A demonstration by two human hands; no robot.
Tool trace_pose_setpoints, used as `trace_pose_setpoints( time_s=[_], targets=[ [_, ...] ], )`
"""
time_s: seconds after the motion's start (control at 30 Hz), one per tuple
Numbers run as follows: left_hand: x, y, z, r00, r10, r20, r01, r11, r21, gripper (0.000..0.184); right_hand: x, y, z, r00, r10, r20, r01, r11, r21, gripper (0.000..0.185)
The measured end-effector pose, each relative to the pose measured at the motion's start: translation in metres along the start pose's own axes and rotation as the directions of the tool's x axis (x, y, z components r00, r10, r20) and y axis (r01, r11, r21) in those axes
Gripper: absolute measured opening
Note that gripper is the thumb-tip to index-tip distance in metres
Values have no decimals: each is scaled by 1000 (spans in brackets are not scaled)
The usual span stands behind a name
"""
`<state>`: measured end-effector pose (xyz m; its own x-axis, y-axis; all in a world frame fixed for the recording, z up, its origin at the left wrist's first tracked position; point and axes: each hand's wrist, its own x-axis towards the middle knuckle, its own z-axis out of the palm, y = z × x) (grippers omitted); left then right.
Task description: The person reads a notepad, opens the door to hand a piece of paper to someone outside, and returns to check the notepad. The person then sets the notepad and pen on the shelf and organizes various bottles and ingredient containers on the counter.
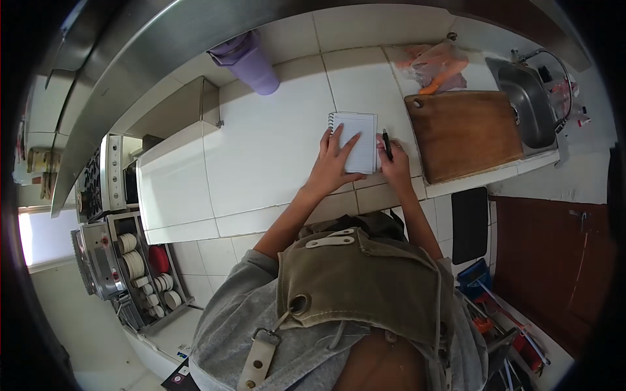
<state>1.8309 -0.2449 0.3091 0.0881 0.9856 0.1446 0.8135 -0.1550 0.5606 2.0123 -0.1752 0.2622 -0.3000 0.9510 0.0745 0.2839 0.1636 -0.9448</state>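
Note:
A small spiral notepad point(357, 148) with lined pages lies on the white tiled counter. My left hand point(333, 162) rests on its left side and lower part, fingers spread over the paper. At the notepad's right edge, my right hand point(396, 163) is closed around a black pen point(387, 144), which points up and away from me. Any writing on the page is too small to make out.
Right of the notepad lies a wooden cutting board point(464, 135), with a metal sink point(531, 104) beyond. A plastic bag with orange contents point(443, 68) sits behind the board. A purple bucket point(256, 68) stands at the back. A metal shelf point(195, 19) overhangs the counter.

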Motion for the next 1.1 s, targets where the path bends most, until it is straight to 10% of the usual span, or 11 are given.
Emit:
trace_pose_setpoints(
  time_s=[0.43,0.97,1.1],
  targets=[
    [80,-3,-44,779,10,626,-318,868,381,138,2,-19,-10,977,199,75,-208,969,130,33],
    [77,3,-37,779,-89,620,-231,880,416,134,0,-5,-8,993,110,46,-115,984,136,34],
    [52,-1,-27,909,-102,405,4,972,234,135,-5,5,-9,998,62,32,-64,995,79,34]
  ],
)
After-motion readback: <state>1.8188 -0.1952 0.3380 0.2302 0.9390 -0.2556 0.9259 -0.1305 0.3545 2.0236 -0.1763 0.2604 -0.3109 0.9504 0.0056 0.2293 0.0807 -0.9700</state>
